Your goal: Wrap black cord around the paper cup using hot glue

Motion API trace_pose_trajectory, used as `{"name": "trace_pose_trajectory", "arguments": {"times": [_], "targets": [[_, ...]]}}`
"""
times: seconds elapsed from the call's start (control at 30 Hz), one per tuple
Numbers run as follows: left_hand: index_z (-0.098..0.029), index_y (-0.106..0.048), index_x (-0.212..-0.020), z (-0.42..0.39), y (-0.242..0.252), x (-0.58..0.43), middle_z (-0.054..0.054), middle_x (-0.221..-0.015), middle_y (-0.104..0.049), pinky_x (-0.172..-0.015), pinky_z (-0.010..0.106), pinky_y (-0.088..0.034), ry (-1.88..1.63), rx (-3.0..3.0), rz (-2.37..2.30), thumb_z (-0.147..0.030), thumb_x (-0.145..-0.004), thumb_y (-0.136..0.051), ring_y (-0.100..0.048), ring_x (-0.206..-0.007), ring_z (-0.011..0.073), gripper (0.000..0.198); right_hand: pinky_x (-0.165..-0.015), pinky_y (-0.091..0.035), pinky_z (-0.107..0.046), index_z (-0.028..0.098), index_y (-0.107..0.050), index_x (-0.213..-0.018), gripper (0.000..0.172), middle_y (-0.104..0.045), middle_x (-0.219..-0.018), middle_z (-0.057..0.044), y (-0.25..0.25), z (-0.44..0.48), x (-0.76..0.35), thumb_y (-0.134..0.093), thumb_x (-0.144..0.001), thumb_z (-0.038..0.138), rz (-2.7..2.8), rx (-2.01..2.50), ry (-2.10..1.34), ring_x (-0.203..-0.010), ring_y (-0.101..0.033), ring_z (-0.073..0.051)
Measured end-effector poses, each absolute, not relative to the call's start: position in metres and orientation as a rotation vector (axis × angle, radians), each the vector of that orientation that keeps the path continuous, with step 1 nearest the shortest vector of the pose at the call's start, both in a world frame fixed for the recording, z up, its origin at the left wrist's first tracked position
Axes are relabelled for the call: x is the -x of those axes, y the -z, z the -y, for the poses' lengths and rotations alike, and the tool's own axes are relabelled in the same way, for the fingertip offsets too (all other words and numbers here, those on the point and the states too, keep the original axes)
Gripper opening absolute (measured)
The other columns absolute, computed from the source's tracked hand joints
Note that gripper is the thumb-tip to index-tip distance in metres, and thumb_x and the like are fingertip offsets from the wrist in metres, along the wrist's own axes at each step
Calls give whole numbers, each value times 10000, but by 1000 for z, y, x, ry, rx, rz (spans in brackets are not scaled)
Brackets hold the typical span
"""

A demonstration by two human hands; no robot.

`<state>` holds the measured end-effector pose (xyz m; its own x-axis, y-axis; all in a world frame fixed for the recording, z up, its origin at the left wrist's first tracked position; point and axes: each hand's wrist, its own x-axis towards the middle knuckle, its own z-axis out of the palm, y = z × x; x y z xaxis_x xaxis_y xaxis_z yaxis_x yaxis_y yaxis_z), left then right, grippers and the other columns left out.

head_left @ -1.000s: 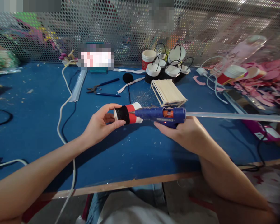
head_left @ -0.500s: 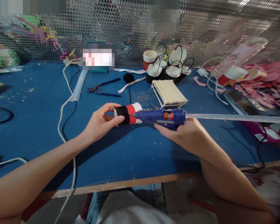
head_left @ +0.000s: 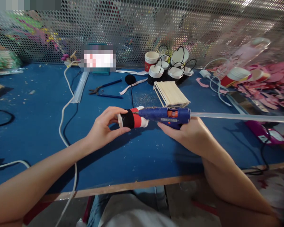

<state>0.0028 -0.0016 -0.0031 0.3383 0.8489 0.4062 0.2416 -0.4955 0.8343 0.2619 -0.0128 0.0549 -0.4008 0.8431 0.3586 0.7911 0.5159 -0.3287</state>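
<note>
My left hand (head_left: 106,126) grips a small paper cup (head_left: 137,121) lying on its side above the table. The cup is red and white, with a black cord wrap (head_left: 127,119) around its left part. In my right hand (head_left: 191,132) is a blue hot glue gun (head_left: 156,114), its small light glowing. A long clear glue stick (head_left: 239,117) runs out of its back to the right. The gun's nozzle reaches the cup's upper side, close to the wrap's edge; whether it touches I cannot tell. A black cord ball (head_left: 130,79) lies behind, its strand leading toward the cup.
Pliers (head_left: 106,88), glue sticks (head_left: 81,86) and a white cable (head_left: 62,116) lie to the left on the blue table (head_left: 104,170). Behind stand a small wooden stick rack (head_left: 171,93) and several cups with black handles (head_left: 175,72). Pink scraps (head_left: 262,91) are heaped at right.
The cup has turned in my left hand and shifted slightly right, my fingers moving along it. The glue gun's nozzle has moved slightly up and right, from the cup's middle toward its upper side.
</note>
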Motion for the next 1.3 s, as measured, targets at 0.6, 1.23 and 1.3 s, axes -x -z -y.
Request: {"name": "trace_pose_trajectory", "arguments": {"times": [0.6, 1.23, 1.3], "targets": [[-211, -514, -1127, 5, 1, -4, 79, -1129, -508, -859, 386, -525, -1108, -1933, -989, -265, -756, -662, -586, -971, 188, 403, -545, -438, -289, 126, -596, -749, 340, -639, -689, -73, -63, -58, -293, -599, -722, 465, 1653, 1652, -414, -598, -579, -168], [-232, -516, -1137, 17, -7, -8, 104, -1171, -506, -872, 407, -513, -1052, -2241, -906, -276, -770, -648, -543, -1066, 227, 392, -778, -417, -328, 148, -691, -825, 478, -662, -897, -107, -57, -56, -252, -378, -868, 508, 2076, 1703, -250, -867, -588, -213], [-228, -514, -1142, 20, -10, -9, 114, -1186, -507, -908, 424, -488, -1021, -2379, -881, -273, -780, -637, -527, -1096, 238, 385, -791, -415, -302, 178, -698, -808, 542, -676, -897, -76, -58, -40, -235, -323, -876, 564, 2210, 1450, -672, -871, -598, -188]]}}
